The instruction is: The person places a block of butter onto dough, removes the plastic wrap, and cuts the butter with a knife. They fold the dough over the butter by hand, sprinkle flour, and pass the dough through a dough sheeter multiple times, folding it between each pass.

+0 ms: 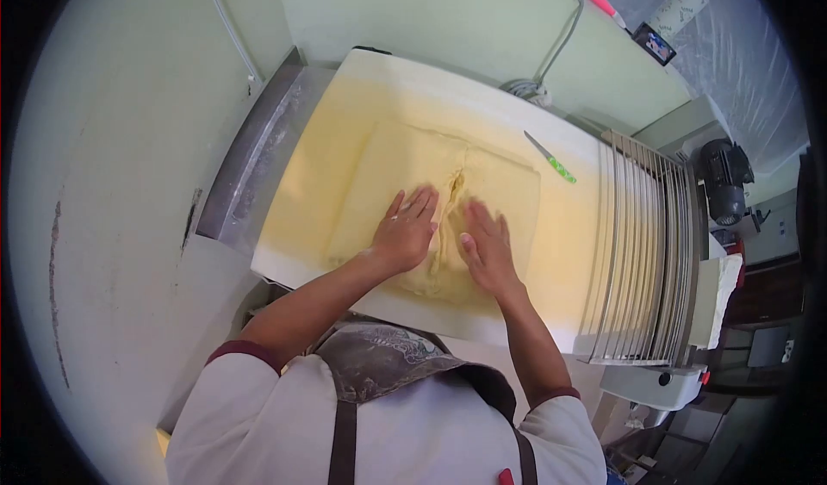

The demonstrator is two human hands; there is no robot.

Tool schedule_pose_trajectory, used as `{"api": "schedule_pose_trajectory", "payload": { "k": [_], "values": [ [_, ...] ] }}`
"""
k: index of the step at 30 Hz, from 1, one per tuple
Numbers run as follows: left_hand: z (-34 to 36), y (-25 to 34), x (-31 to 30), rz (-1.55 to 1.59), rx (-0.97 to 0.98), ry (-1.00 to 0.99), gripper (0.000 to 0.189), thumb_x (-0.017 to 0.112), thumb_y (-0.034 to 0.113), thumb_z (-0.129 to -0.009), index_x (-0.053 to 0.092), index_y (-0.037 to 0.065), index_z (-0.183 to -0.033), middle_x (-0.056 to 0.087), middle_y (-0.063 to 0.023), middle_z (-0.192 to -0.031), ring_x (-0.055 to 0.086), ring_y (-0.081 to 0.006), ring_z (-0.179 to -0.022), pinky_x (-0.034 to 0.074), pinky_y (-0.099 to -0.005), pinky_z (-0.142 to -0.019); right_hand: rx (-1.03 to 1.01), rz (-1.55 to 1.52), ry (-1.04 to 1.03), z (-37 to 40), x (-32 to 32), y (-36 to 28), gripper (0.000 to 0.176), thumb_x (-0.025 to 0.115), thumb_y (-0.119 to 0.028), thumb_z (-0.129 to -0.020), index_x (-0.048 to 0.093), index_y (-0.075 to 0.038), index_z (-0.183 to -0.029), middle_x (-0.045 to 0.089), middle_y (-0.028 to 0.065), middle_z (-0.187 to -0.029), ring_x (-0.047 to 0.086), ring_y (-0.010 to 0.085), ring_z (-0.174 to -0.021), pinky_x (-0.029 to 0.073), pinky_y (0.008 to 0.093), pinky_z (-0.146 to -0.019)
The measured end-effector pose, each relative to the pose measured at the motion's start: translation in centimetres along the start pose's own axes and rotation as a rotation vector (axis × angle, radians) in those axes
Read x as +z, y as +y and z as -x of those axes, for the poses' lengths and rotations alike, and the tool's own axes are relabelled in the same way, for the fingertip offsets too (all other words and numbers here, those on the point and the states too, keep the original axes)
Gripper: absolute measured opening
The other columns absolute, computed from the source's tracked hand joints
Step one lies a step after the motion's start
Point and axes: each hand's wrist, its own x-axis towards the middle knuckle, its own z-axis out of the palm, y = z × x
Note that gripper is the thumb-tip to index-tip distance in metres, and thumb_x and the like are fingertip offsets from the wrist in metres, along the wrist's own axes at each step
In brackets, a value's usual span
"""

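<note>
A wide sheet of pale dough lies folded on the floured work surface. Its edges meet in an uneven seam down the middle, with a gap near the upper end. My left hand rests on the dough just left of the seam, fingers extended and a little apart. On the other side of the seam, my right hand touches the dough, its fingers stretched out and slightly blurred. Neither hand holds anything.
A knife with a green handle lies right of the dough. Metal wire racks stand at the right end, near a dark motor. A metal tray borders the left side. A coiled cable lies by the back wall.
</note>
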Motion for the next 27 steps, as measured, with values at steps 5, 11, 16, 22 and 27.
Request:
{"api": "schedule_pose_trajectory", "payload": {
  "k": [5,11,16,22,27],
  "values": [
    [-3.3,-0.8,1.8,-0.163,0.018,0.075,0.056,0.035,0.025,-0.099,0.024,-0.001,-0.147,0.022,-0.0155,-0.155,0.017,-0.0263,-0.145,0.010,-0.0453,-0.118,0.022,0.221,-0.048,-2.9,1.9,0.0,0.053,0.038,-0.027,-0.099,0.033,0.001,-0.144,0.025,0.0150,-0.154,0.018,0.0283,-0.145,0.006,0.0555,-0.115],
    [-3.9,-0.8,-0.3,-0.137,0.014,-0.111,0.056,0.036,0.024,-0.098,0.023,-0.001,-0.147,0.018,-0.0141,-0.157,0.014,-0.0248,-0.146,0.009,-0.0452,-0.118,0.005,-0.038,-0.154,-3.3,0.2,1.7,0.051,0.040,-0.026,-0.097,0.037,-0.001,-0.142,0.028,0.0140,-0.153,0.021,0.0266,-0.144,0.009,0.0580,-0.114],
    [-5.9,-1.5,-0.1,-0.116,0.000,-0.006,0.055,0.037,0.021,-0.098,0.024,0.001,-0.147,0.022,-0.0120,-0.156,0.017,-0.0249,-0.145,0.010,-0.0458,-0.118,0.051,0.080,0.039,-5.3,1.6,2.4,0.050,0.042,-0.024,-0.096,0.039,-0.002,-0.141,0.030,0.0118,-0.153,0.021,0.0262,-0.144,0.009,0.0580,-0.114],
    [-7.8,-2.8,-0.6,-0.189,0.154,-0.018,0.050,0.044,0.021,-0.096,0.037,0.002,-0.141,0.034,-0.0121,-0.150,0.029,-0.0291,-0.140,0.019,-0.0473,-0.115,0.029,0.107,0.075,-6.5,2.2,2.8,0.046,0.049,-0.021,-0.092,0.046,-0.005,-0.135,0.037,0.0126,-0.147,0.030,0.0268,-0.139,0.018,0.0564,-0.111],
    [-13.9,-5.0,-4.7,0.041,0.144,-0.230,0.039,0.058,0.021,-0.089,0.053,0.011,-0.126,0.053,-0.0084,-0.132,0.048,-0.0299,-0.120,0.034,-0.0482,-0.101,0.393,-0.135,0.549,-7.3,1.5,1.7,0.021,0.069,-0.026,-0.080,0.064,-0.012,-0.095,0.062,0.0043,-0.098,0.053,0.0235,-0.089,0.035,0.0417,-0.079]
  ]
}}
